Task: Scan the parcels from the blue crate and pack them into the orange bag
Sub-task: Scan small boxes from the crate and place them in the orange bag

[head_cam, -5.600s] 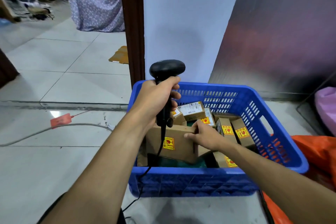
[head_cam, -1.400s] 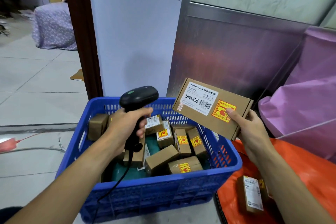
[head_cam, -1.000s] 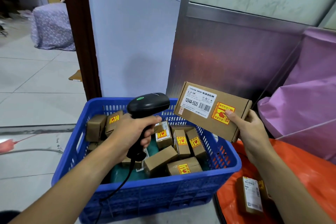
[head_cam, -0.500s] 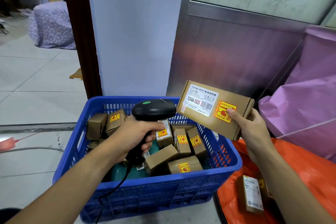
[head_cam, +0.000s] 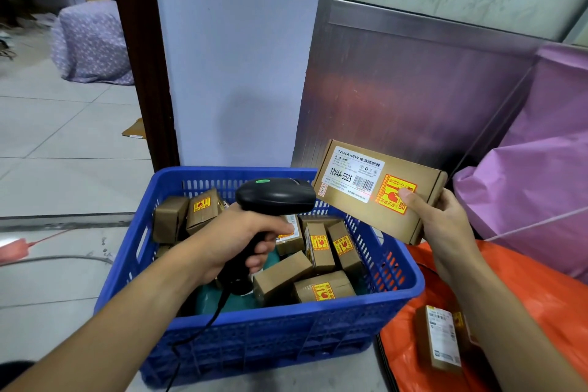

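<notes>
Right, I had the left hand (head_cam: 235, 242) curled tight around the grip of the black barcode scanner (head_cam: 275, 197), with the forefinger on the front of the handle. The scanner's head sat above the blue crate (head_cam: 270, 344) and faced right, toward the flat cardboard parcel (head_cam: 372, 207). A green light showed on top of the head, and its cable (head_cam: 197, 337) trailed down over the crate's near wall.

The right hand (head_cam: 445, 226) pinched that parcel by its right end, with the thumb on the yellow and red sticker (head_cam: 394, 191) and the fingers wrapped behind the edge. The parcel hung in the air above the crate's far right corner, tilted, its printed face toward me. The white label (head_cam: 356, 173) read 12V4A-5525, and a small red dot (head_cam: 370, 198) glowed just under the barcode.

Down in the crate lay a jumble of small brown parcels (head_cam: 321, 291), most carrying the same yellow sticker, on top of something teal (head_cam: 210, 299). The orange bag (head_cam: 547, 296) lay open on the floor just right of the crate, touching its side. One labelled parcel (head_cam: 440, 340) rested inside the bag, partly hidden by my right forearm. Behind the bag slumped a purple sack (head_cam: 541, 169), against a metal panel (head_cam: 413, 89).
</notes>
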{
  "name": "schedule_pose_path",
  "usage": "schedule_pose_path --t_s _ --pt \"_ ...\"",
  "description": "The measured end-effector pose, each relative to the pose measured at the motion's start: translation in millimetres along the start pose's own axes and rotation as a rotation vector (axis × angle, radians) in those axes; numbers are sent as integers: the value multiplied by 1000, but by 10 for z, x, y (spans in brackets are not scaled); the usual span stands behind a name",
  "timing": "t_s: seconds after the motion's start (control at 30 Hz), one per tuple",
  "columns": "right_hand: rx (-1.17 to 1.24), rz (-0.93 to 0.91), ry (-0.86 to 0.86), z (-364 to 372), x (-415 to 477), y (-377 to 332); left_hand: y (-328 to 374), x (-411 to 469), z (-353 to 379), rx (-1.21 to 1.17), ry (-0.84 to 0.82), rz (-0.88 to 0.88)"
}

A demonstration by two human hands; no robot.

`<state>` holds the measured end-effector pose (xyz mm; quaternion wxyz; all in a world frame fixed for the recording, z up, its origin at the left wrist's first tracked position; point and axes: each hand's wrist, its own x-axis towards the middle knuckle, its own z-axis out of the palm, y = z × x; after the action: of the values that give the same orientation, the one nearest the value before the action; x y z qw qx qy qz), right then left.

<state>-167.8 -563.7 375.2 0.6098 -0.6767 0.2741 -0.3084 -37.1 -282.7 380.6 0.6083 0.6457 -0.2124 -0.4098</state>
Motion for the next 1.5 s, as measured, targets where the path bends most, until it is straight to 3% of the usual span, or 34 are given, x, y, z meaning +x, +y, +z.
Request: schedule_pose_path --t_s 1.5 --pt "-8 -31 -42 52 -59 -18 -6 52 -7 -28 122 54"
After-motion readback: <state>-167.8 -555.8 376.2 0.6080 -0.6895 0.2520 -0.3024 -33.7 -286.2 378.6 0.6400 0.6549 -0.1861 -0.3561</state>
